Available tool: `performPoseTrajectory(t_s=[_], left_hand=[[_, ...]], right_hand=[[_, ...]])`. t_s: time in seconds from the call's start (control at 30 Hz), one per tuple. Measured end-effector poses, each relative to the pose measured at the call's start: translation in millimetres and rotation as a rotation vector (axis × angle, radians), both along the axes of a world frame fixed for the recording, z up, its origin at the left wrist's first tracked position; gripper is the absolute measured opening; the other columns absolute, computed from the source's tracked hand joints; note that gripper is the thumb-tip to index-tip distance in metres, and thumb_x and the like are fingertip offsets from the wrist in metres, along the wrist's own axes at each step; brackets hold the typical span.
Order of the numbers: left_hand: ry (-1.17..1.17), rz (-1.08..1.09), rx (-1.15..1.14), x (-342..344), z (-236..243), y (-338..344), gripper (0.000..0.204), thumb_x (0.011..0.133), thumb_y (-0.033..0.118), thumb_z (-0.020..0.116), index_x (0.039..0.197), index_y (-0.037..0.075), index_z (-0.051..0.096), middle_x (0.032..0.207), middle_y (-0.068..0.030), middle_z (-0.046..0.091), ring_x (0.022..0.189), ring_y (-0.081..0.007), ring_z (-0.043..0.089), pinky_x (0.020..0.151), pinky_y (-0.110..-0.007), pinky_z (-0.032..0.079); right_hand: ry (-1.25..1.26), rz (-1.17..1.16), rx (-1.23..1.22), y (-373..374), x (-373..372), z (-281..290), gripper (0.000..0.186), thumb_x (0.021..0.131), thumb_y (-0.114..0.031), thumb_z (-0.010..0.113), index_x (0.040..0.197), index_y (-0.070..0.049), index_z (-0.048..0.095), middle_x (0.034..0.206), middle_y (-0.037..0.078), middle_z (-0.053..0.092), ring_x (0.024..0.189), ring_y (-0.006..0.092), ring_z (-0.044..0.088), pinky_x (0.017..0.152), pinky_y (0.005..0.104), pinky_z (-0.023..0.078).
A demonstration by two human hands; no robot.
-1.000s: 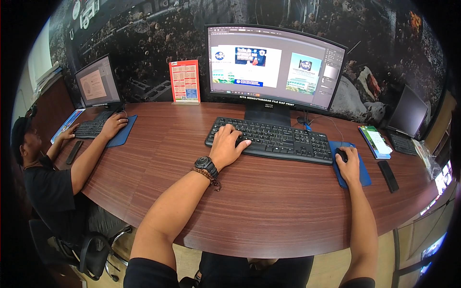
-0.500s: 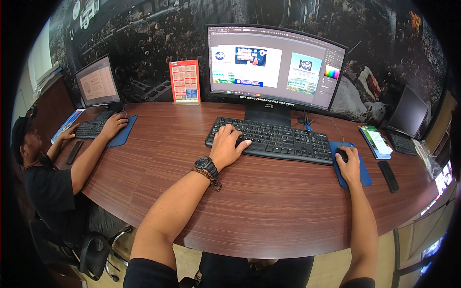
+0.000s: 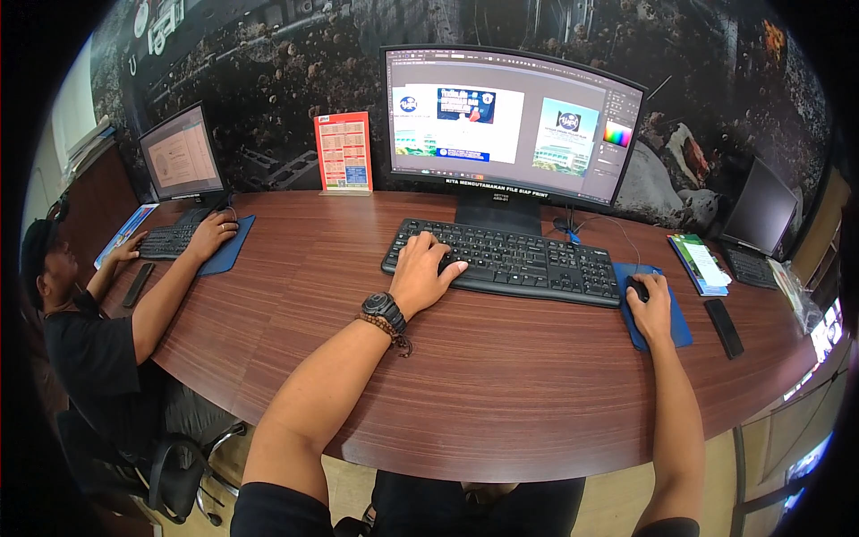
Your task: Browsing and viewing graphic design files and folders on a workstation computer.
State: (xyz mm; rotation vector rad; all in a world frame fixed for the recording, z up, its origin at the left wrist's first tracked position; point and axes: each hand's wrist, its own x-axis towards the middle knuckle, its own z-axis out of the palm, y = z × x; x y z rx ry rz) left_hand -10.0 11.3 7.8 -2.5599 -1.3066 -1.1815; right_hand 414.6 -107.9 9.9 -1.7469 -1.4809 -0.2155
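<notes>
My left hand [image 3: 423, 276] lies over the left part of a black keyboard [image 3: 523, 258], fingers spread on the keys and thumb at its lower edge. A black watch [image 3: 384, 310] and a beaded bracelet [image 3: 391, 329] circle that wrist. To the right, my right hand [image 3: 650, 308] is curled over a black computer mouse [image 3: 637, 288], which is partly hidden under the fingers. The mouse sits on a blue mouse pad [image 3: 677, 315]. Behind the keyboard stands a wide curved monitor [image 3: 528, 116] showing design software with colourful layouts.
A red desk calendar [image 3: 344, 152] stands left of the monitor on the brown wooden table [image 3: 295, 295]. At the left a co-worker [image 3: 94, 331] uses another keyboard and monitor [image 3: 182, 152]. A dark phone [image 3: 724, 328], booklets [image 3: 701, 266] and a dark-screened monitor [image 3: 761, 206] are at the right.
The picture on the co-worker's monitor has changed and its document looks larger. Both of my hands stay in place on the keyboard and mouse.
</notes>
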Motion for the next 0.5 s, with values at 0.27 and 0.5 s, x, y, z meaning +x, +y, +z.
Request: performPoseTrajectory(t_s=[0.27, 0.5], left_hand=[[-0.007, -0.007, 0.007, -0.1, -0.1, 0.1, 0.046, 0.091, 0.037, 0.070, 0.110, -0.004, 0.070, 0.108, -0.0148, 0.058, 0.104, -0.0314, 0.053, 0.093, -0.043, 0.044], [0.000, 0.001, -0.016, 0.9, 1.5, -1.5, 0.046, 0.091, 0.037, 0.070, 0.110, -0.004, 0.070, 0.109, -0.0150, 0.058, 0.106, -0.0318, 0.053, 0.095, -0.043, 0.044]], right_hand=[[-0.024, 0.007, 0.026, -0.9, -0.1, 0.0, 0.030, 0.082, -0.016, 0.069, 0.108, -0.001, 0.069, 0.113, 0.020, 0.060, 0.109, 0.0373, 0.060, 0.096, 0.0437, 0.047], [-0.012, -0.001, 0.010, -2.2, -1.9, 2.0, 0.031, 0.082, -0.017, 0.070, 0.108, -0.001, 0.070, 0.114, 0.020, 0.060, 0.109, 0.0377, 0.059, 0.096, 0.0435, 0.047]])
